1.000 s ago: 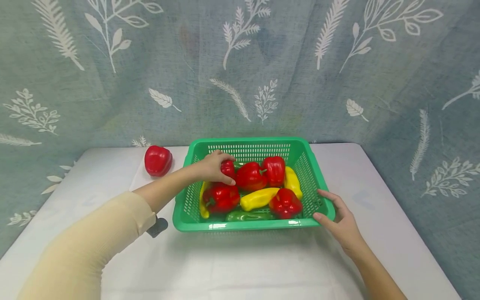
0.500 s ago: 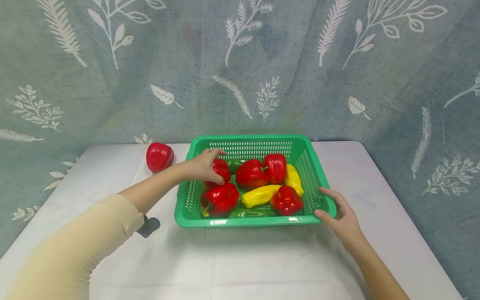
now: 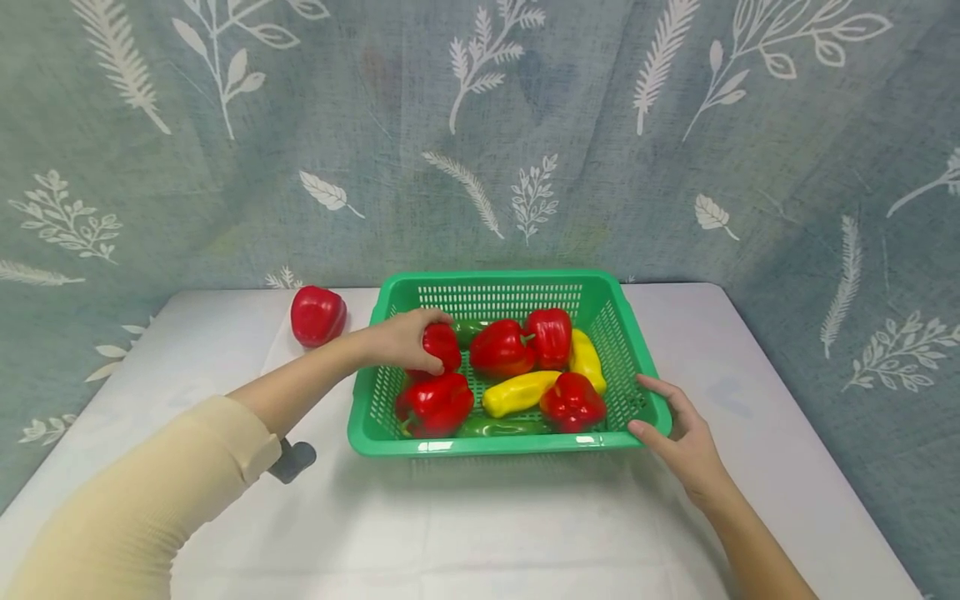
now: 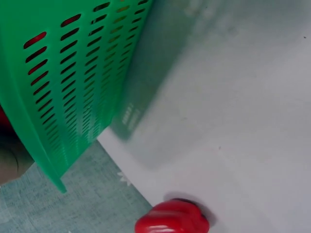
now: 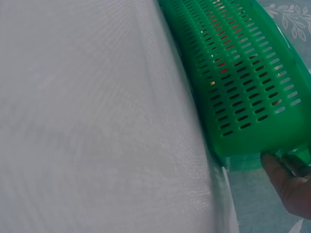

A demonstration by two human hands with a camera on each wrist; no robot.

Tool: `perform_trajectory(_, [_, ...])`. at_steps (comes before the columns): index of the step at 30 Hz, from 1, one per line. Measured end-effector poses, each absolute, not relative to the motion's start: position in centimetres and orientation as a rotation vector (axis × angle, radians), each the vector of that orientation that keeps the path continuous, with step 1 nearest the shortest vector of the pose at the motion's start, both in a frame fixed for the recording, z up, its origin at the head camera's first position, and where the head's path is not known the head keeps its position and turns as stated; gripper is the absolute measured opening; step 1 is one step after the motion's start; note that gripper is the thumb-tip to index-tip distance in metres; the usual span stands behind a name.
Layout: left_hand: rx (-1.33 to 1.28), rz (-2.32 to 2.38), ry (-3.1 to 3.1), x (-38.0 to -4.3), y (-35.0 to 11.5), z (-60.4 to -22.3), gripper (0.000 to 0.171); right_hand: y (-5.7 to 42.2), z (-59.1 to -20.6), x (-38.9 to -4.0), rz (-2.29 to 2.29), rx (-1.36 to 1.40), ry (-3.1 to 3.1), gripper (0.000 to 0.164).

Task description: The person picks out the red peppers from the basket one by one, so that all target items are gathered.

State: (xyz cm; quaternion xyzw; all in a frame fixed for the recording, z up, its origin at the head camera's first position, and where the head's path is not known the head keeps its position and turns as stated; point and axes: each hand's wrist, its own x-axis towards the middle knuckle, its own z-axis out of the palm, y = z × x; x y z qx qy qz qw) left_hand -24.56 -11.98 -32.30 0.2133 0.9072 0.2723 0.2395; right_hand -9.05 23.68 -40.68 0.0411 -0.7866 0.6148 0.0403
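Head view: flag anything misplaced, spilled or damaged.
A glossy red bell pepper lies on the white cloth-covered table, left of the green slotted plastic basket, odd because the other red peppers are inside. Nothing looks spilled or damaged.

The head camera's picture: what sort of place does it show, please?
Probably a staged tabletop set rather than a working kitchen: a white cloth-covered table stands before a grey-green fabric backdrop with white leaf prints, and a green perforated plastic basket holds glossy red bell peppers.
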Motion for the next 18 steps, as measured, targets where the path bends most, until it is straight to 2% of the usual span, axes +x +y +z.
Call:
perform_trajectory(8, [0.666,0.857,2.509,-24.22,-12.23,-32.81,0.082,23.86,-40.82,-8.92,1.867,0.107,-2.435,0.057])
perform_trajectory(18, [0.604,1.043,2.568,-24.31,-12.42,-32.72,0.086,23.75,-40.64,-9.07,1.861,0.104,-2.436,0.057])
